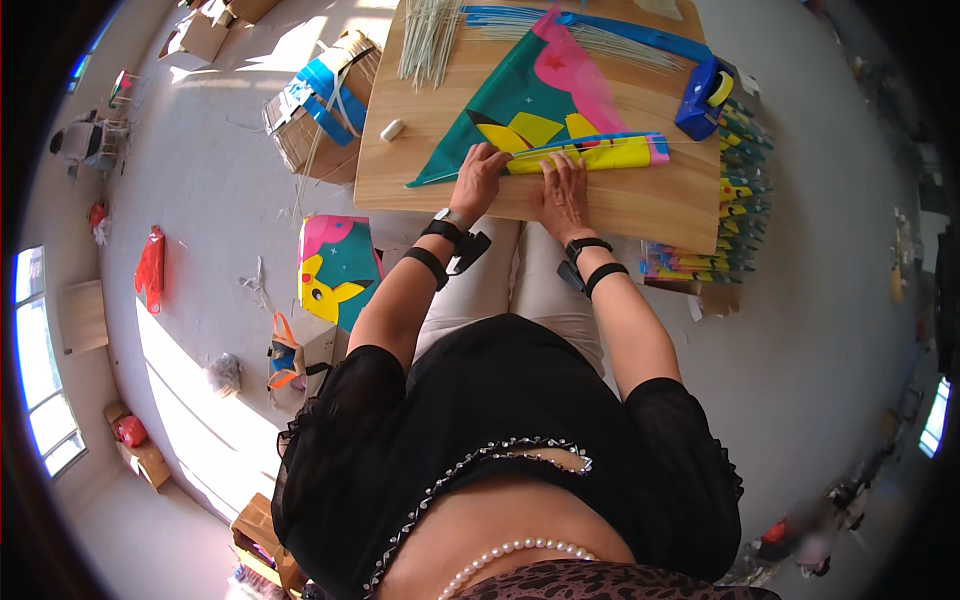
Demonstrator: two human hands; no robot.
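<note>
**Both hands flat on a folded kite at the near edge of a wooden board**

Pressed under both palms: a triangular teal plastic kite [520, 105] with a pink shape and yellow cartoon figure, its lower part rolled into a yellow strip [600, 153] lying across the light wooden board [640, 200]. Left hand [478, 178] spread open, fingers flat on the kite's left lower corner, gripping nothing. Right hand [562, 190] likewise open and flat, fingertips on the rolled strip, just beside the left. Black bands on both wrists.

Farther up the board: a bundle of thin pale sticks [430, 40], a blue strip [600, 25] along the top, a small white block [391, 130] near the left edge, a blue tape dispenser with a yellow roll [703, 97] at the right edge.

Off the right side, touching the board: a stack of folded multicoloured kites [742, 170]. Left of the board: an open cardboard box [320, 110] with blue strapping; below it another teal-and-pink kite [338, 270] beside the knee.

Bare board between hands and near edge, narrow; grey floor [830, 330] open to the right, scattered with scraps to the left.
</note>
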